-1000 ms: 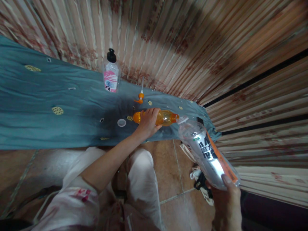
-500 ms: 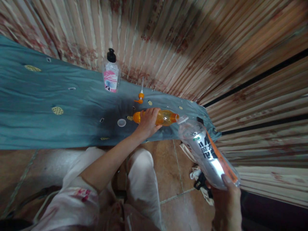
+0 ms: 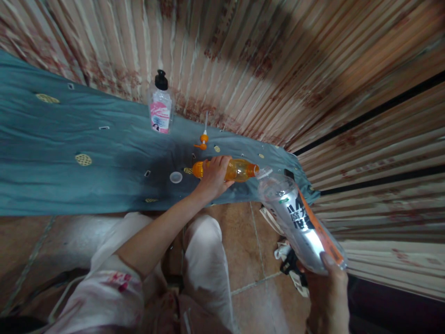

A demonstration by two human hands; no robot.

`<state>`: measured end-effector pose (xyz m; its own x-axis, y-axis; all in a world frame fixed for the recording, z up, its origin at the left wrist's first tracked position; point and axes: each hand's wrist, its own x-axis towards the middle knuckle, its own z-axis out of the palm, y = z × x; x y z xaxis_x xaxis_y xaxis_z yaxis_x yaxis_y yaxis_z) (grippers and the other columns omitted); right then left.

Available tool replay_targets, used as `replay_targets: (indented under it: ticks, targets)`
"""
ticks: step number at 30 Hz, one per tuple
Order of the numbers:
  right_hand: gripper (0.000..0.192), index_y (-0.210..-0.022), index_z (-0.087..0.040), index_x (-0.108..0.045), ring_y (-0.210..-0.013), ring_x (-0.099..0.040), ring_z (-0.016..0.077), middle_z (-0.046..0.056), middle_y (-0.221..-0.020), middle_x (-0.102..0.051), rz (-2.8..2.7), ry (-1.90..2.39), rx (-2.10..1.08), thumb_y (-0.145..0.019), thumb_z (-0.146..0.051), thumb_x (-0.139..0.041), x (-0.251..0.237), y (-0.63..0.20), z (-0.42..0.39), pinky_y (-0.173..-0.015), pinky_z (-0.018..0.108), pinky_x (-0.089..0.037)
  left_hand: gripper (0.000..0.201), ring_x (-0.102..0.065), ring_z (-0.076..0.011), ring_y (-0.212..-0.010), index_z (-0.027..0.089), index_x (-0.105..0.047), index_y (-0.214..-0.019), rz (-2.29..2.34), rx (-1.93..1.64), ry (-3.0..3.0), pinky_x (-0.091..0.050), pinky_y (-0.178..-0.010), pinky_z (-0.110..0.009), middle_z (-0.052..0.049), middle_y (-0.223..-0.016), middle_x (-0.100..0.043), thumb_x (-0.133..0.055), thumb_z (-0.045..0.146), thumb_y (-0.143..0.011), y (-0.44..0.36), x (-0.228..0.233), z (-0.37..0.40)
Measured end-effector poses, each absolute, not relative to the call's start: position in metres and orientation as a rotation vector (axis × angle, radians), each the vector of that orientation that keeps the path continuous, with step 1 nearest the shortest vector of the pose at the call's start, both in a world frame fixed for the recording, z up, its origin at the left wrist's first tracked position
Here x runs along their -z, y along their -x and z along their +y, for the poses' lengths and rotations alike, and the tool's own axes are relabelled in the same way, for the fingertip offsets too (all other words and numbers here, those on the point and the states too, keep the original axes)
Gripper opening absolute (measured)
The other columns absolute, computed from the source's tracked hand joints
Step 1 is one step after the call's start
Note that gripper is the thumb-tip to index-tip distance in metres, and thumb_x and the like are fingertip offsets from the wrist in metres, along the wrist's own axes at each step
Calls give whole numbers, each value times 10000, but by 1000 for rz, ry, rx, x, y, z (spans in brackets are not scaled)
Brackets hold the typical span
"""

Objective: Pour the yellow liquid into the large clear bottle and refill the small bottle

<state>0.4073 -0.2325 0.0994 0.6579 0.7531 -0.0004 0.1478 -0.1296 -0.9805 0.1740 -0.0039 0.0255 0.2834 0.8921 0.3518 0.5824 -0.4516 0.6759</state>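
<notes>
My left hand (image 3: 214,177) is wrapped round the middle of an orange see-through bottle (image 3: 239,170), its open neck pointing right. My right hand (image 3: 328,283) grips the base of a large clear plastic bottle (image 3: 295,218) with a silver and orange label. That bottle slants, its mouth up and to the left, right at the orange bottle's neck; whether the two rims touch I cannot tell. An orange pump head (image 3: 202,140) with a thin tube lies behind my left hand. A small whitish round cap (image 3: 175,177) rests on the cloth to the left of the orange bottle.
A clear bottle with black pump top and pink label (image 3: 160,109) stands near the pleated curtain (image 3: 243,60). Blue-green cloth (image 3: 41,134) covers the long surface. A dark item (image 3: 289,174) lies behind the large bottle. Cloth-like things (image 3: 292,266) lie on the tiled floor.
</notes>
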Motion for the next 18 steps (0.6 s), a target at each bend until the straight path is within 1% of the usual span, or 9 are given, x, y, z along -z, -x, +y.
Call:
replay_targets:
  ticks: [3, 5, 9, 14, 18]
  targets:
    - [753, -1358, -174, -647, -648, -619, 201, 109, -1042, -711, -752, 1636, -627, -679, -490, -726, -99, -407, -232, -394, 243, -369, 650, -596, -343, -1275, 191, -482, -1307, 1329, -985, -2131, -432, -1052, -523, -147, -1341, -634, -832, 227, -761, -174, -26, -4]
    - [743, -1360, -177, -647, -666, -624, 200, 111, -1062, -709, -753, 1633, -619, -686, -480, -729, -99, -406, -232, -401, 239, -374, 651, -595, -342, -1277, 187, -483, -1305, 1335, -986, -2126, -436, -1051, -515, -147, -1336, -633, -834, 219, -758, -174, -26, -4]
    - [767, -1389, -178, -629, -755, -665, 240, 128, -1123, -700, -730, 1640, -615, -696, -491, -730, -99, -406, -232, -409, 240, -374, 649, -603, -342, -1269, 209, -478, -1295, 1346, -1001, -2138, -443, -1051, -530, -136, -1334, -639, -836, 208, -754, -175, -25, -4]
    - [757, -1379, -169, -623, -731, -638, 221, 134, -1119, -706, -762, 1638, -615, -705, -500, -721, -96, -409, -233, -424, 245, -363, 646, -617, -355, -1256, 209, -479, -1283, 1332, -1045, -2145, -458, -1031, -545, -145, -1314, -649, -839, 211, -746, -176, -21, -4]
    - [752, -1396, -169, -608, -708, -615, 218, 133, -1108, -707, -754, 1670, -611, -738, -524, -685, -92, -407, -235, -433, 262, -359, 658, -626, -349, -1249, 240, -479, -1278, 1317, -1087, -2132, -461, -1033, -558, -126, -1318, -651, -834, 191, -725, -176, -18, -1]
